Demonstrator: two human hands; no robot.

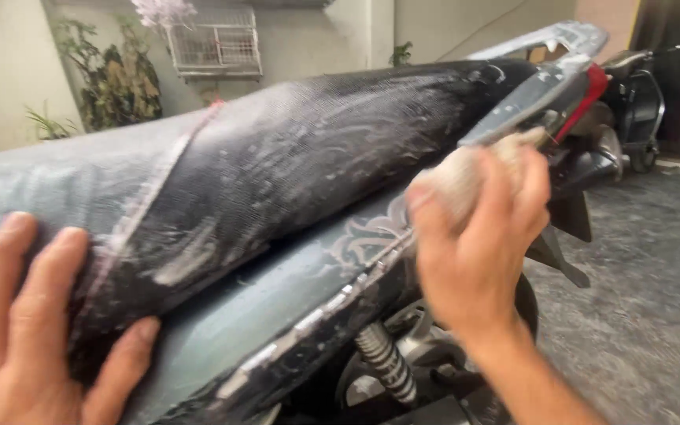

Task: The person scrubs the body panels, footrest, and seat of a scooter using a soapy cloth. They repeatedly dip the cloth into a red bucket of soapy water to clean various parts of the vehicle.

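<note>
Seat point(277, 165): black w/ fine mesh weave, white soapy streaks, pink stitch line running toward 11 o'clock. Side panel point(277, 307) below: dull grey-blue w/ pale scroll decal at 3 o'clock. Tail light point(588, 90), 2 o'clock: red. Sponge point(466, 169) in right hand point(478, 252): beige-pink. Shock spring point(387, 362), 6 o'clock: silver-grey coils. Ground point(647, 299): speckled grey. Cage point(216, 41), 12 o'clock: white wire.

1. Soft, even daylight fills the scene; the pale wall at the upper left is the brightest area.
2. Shadows are weak, and deepest under the scooter body at the lower centre.
3. Dull sheen streaks the wet black seat point(293, 149).
4. Motion blur smears the right hand point(478, 236) and its sponge point(466, 169).
5. The background is slightly soft.
</note>
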